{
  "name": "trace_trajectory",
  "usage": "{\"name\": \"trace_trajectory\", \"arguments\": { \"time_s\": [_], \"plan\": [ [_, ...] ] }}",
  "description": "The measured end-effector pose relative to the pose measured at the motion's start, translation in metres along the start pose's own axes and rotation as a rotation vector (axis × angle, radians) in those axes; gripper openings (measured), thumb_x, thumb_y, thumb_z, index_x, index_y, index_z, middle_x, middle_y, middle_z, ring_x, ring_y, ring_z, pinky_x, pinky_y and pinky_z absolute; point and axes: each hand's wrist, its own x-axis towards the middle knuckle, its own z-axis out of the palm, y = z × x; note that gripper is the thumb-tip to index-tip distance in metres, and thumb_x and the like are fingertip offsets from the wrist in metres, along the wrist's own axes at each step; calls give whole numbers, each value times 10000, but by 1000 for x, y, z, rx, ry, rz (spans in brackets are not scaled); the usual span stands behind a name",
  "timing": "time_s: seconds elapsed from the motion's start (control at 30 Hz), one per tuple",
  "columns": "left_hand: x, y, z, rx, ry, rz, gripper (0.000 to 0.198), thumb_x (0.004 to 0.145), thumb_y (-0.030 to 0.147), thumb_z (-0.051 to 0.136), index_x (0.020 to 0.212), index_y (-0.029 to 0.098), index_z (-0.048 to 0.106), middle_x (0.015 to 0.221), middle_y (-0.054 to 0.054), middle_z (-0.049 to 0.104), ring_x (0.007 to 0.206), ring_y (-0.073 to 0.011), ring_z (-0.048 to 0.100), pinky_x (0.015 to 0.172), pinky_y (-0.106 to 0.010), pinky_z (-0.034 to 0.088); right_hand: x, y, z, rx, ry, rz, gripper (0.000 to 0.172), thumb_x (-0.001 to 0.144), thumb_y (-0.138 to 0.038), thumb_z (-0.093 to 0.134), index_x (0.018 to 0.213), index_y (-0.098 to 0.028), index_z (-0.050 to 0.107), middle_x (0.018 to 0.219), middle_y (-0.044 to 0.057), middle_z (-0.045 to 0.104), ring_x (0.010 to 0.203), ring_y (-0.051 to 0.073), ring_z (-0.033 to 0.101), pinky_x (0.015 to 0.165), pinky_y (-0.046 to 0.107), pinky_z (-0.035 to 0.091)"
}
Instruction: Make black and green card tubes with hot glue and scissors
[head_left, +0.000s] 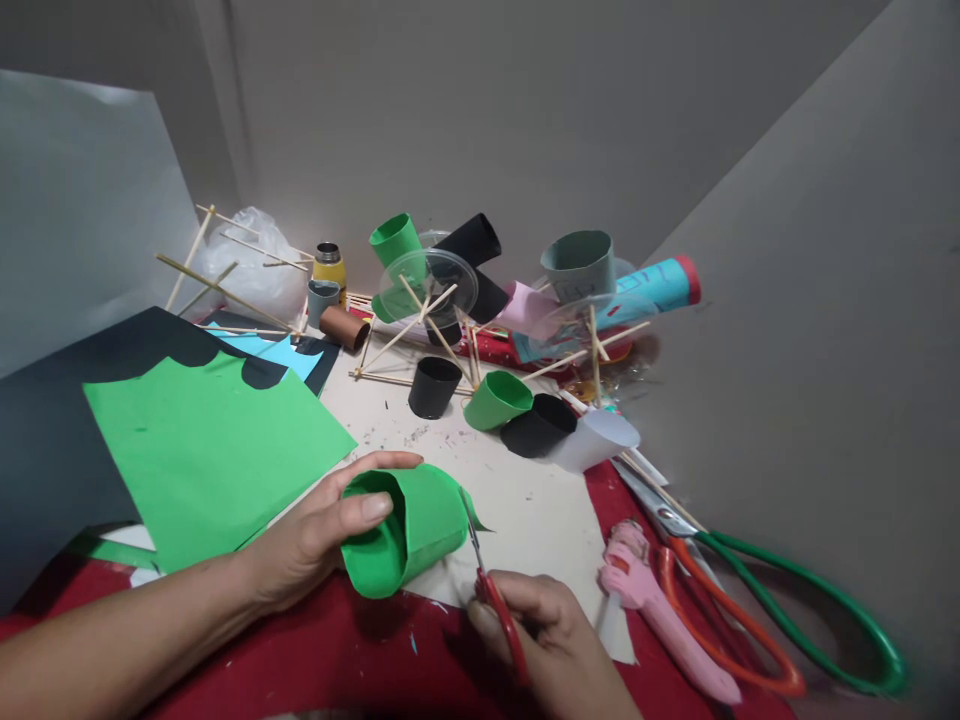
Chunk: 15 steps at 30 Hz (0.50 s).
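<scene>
On the red work surface [315, 660], between grey cardboard walls [787, 330], the biggest thing is a sheet of black paper [45, 440] at the left, with a large green paper sheet [210, 450] lying over it and a smaller blue paper piece [281, 352] near its far corner. A pale paper mat [540, 510] covers the middle of the surface. Toward the back stands a cluster of wheel-like models made of wooden skewers [420, 325], clear plastic lids [431, 280] and rolled paper cups, green, black, grey and pink, beside a teal tube with a red end [660, 285]. A crumpled plastic bag [251, 260] sits at the far left, near a yellow bottle [330, 265] and a brown cardboard roll [345, 327]. At the right lie large scissors with green and orange handles [757, 620], and just beside them a pink glue gun [652, 600]. Nearer the middle are a loose black paper cup [433, 387], a green paper cup [496, 400] on its side and a white paper roll [596, 440]. Close to the camera, the left hand [322, 535] holds a rolled green paper cylinder [409, 530] just above the mat, thumb inside its open end and fingers curled over the top. The right hand [551, 640] grips small red-handled scissors [495, 600], whose blades meet the cylinder's right edge; how far the blades are parted cannot be told.
</scene>
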Motion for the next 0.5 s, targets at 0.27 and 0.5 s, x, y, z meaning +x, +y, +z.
{"name": "trace_trajectory", "arguments": {
  "time_s": [0.27, 0.5],
  "plan": [
    [-2, 2, -5, -28, -14, -52, 696, 774, 516, 704, 1356, 194, 500, 1297, -183, 627, 1189, -409, 586, 1037, -608, 362, -5, -9, 5, 34, 71, 34, 585, 788, -654, 631, 549, -217, 324, 558, -55, 266, 548, 101, 201, 502, 271, 162],
    [-1, 0, -5, -109, -43, 15, 734, 761, 498, 737, 1383, 213, 472, 1294, -162, 620, 1194, -390, 589, 1046, -569, 371, -5, -8, 4, 50, 103, 38, 601, 780, -686, 634, 542, -210, 356, 563, -49, 277, 557, 106, 203, 513, 276, 167]
  ]
}}
